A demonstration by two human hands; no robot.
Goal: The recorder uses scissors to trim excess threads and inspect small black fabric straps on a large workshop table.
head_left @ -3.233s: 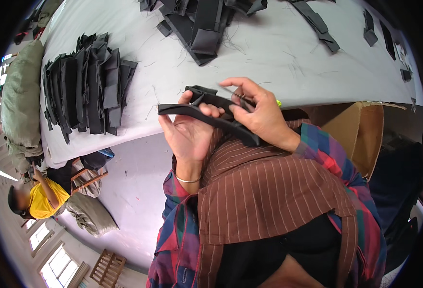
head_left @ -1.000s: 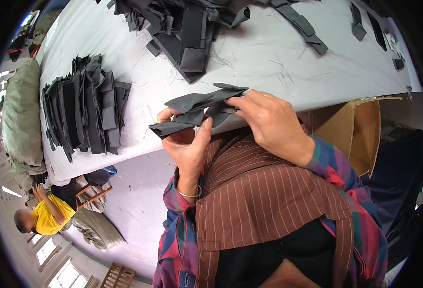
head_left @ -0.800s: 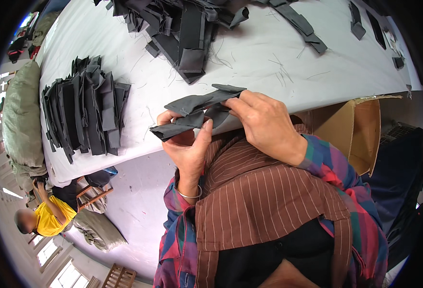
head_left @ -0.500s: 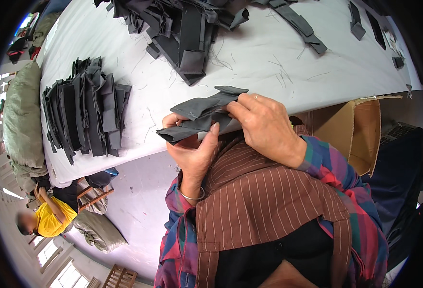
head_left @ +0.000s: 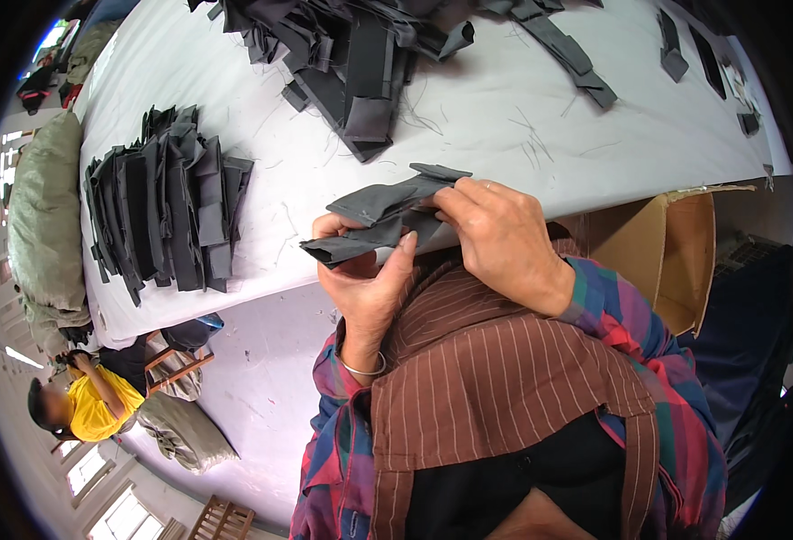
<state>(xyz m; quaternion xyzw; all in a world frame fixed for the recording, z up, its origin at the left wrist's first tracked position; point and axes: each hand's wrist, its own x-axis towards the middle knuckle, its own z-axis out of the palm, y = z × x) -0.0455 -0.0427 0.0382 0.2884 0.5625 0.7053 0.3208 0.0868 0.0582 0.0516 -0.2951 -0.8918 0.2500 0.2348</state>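
A dark grey folded fabric strip (head_left: 374,205) is held above the near edge of the white table. My left hand (head_left: 369,279) grips its left part, the thumb in front and the fingers behind. At the strip's right end my right hand (head_left: 497,229) pinches the cloth between thumb and fingers. Beyond my hands lies a loose heap of similar dark strips (head_left: 368,81). To the left, a row of folded strips (head_left: 167,202) stands packed side by side on the table.
The white-covered table (head_left: 270,193) carries loose threads and a few more strips (head_left: 567,54) at the far right. A cardboard box (head_left: 635,243) stands below its edge on the right. Stuffed sacks (head_left: 45,211) and a seated person in yellow (head_left: 99,400) are at the left.
Both hands keep their hold on the fabric strip, which looks almost the same. The view has shifted slightly. The person in yellow has moved their head and hands a little.
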